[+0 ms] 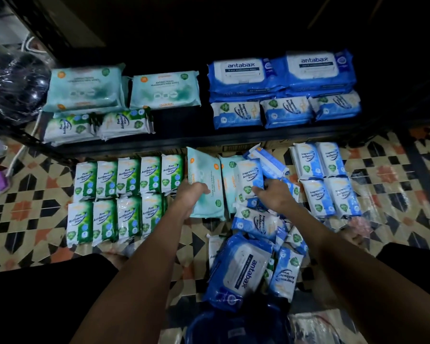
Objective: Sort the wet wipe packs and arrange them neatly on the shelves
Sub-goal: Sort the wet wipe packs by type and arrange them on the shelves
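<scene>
While the person crouched over the patterned floor, the left hand gripped a pale teal pack at its near left edge, fingers curled round it. This pack stood tilted, with its long axis running away from the person toward the shelf. The right hand was just to the right of it, fingers bent over a blue-and-white fragrance-free pack in the unsorted heap; whether it really pinched that pack or only touched it could not be told. Left of the left hand lay two tidy rows of green pine packs, and right of the right hand a small block of blue packs. Beyond both hands, on the shelf, two teal packs already lay flat at the left. The left hand was therefore nearer to that place, so the teal pack probably had to travel forward and leftward and be turned flat.
</scene>
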